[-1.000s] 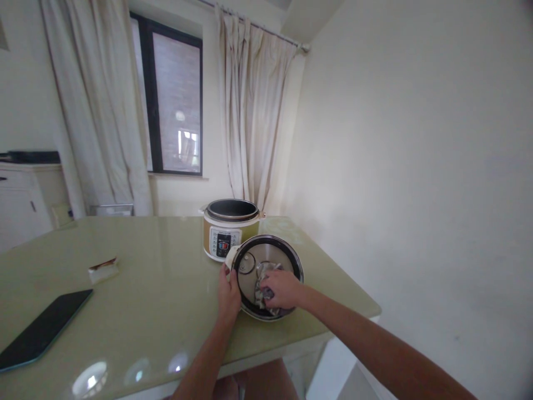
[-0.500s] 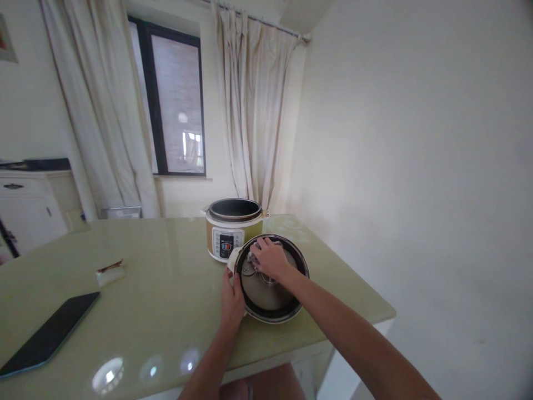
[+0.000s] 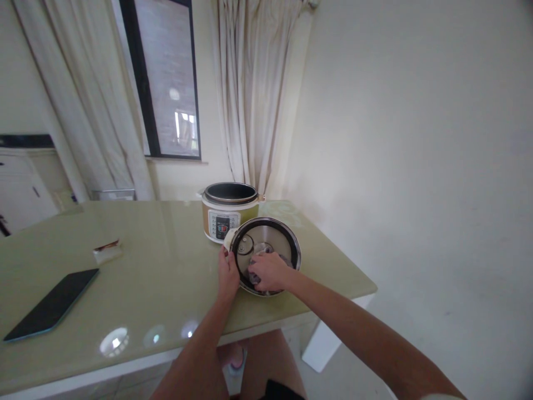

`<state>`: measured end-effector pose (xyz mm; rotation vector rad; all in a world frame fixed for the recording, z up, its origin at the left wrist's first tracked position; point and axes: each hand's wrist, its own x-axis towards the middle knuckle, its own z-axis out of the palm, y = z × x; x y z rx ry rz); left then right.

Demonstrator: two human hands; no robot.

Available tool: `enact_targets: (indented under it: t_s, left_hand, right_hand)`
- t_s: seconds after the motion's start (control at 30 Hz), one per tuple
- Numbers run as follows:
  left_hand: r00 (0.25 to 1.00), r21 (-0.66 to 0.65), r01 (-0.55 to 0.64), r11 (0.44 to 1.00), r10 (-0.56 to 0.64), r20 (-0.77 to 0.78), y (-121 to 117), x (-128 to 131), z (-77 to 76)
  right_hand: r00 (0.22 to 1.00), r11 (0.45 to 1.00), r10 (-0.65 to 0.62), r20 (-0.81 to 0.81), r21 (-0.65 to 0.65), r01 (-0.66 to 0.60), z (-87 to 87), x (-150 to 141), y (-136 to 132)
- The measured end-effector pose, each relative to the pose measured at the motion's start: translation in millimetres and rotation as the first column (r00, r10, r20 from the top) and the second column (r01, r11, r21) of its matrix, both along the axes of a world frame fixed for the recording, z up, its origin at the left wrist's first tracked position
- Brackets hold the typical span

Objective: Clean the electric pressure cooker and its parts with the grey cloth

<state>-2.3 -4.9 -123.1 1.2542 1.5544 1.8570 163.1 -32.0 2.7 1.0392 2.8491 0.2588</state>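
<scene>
A round pressure cooker lid (image 3: 283, 236) is tilted up, its metal inner side with a dark sealing ring facing me. My left hand (image 3: 229, 272) grips the lid's edge on the left, by its white handle (image 3: 230, 239). Bunched under my right hand (image 3: 272, 271) is a greyish cloth (image 3: 255, 272), pressed against the lower part of the lid's inside. Just behind the lid stands the electric pressure cooker (image 3: 210, 214), uncovered, with a dark pot inside and a control panel on its front.
The pale green table (image 3: 166, 266) bears a dark tablet-like slab (image 3: 52, 304) at the left. Near it lies a small white packet (image 3: 107, 253) with a brown edge. A bare wall (image 3: 416, 139) rises at the right, curtains (image 3: 254, 89) and a window behind.
My right hand has moved the cloth from the upper part of the lid's inside down to its lower part. The left hand keeps its hold. My view has tipped downward.
</scene>
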Motion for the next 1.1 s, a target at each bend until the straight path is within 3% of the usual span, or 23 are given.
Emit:
enact_targets:
  t_s: [0.13,0.23,0.4,0.47,0.57,0.67,0.77,0.93,1.0,1.1]
  left_hand:
    - [1.000,-0.013,0.020,1.000,-0.020,0.002,-2,-1,-0.8]
    - [1.000,-0.015,0.014,1.000,-0.015,-0.006,-4,-1,0.9]
    - [0.998,-0.011,-0.057,0.998,0.057,-0.019,-3,1,4.1]
    - [0.997,-0.013,-0.076,0.997,0.075,-0.018,-2,2,4.8]
    - [0.997,-0.011,-0.073,0.997,0.072,-0.032,-2,5,4.7]
    - [0.997,0.005,-0.050,0.999,0.051,-0.052,-2,7,3.0]
    - [0.997,0.012,-0.047,0.999,0.047,-0.060,-3,8,1.0]
    - [0.998,0.035,-0.030,0.999,0.032,-0.060,-6,6,0.9]
    - [0.997,0.044,-0.029,0.999,0.032,-0.064,-7,5,1.5]
    - [0.998,0.053,-0.021,0.998,0.024,-0.061,-7,5,3.4]
  right_hand:
    - [0.984,0.996,-0.046,-0.173,0.069,0.058,-3.1,-30,8]
    - [0.968,0.987,-0.091,-0.234,0.108,0.119,-3.8,-34,12]
    - [0.998,0.999,-0.050,-0.048,-0.023,0.048,2.6,-6,19]
    - [0.992,0.992,-0.111,0.061,-0.055,0.114,11.5,12,26]
    - [0.968,0.976,-0.218,0.121,0.039,0.215,29.2,29,43]
    - [0.968,0.953,-0.247,0.048,0.190,0.234,43.6,23,60]
    - [0.965,0.929,-0.247,-0.088,0.262,0.262,47.3,-2,71]
    - [0.947,0.936,-0.200,-0.250,0.237,0.260,38.6,-33,73]
    - [0.944,0.942,-0.199,-0.265,0.215,0.258,36.0,-30,71]
    - [0.923,0.919,-0.296,-0.247,0.189,0.346,33.4,-11,68]
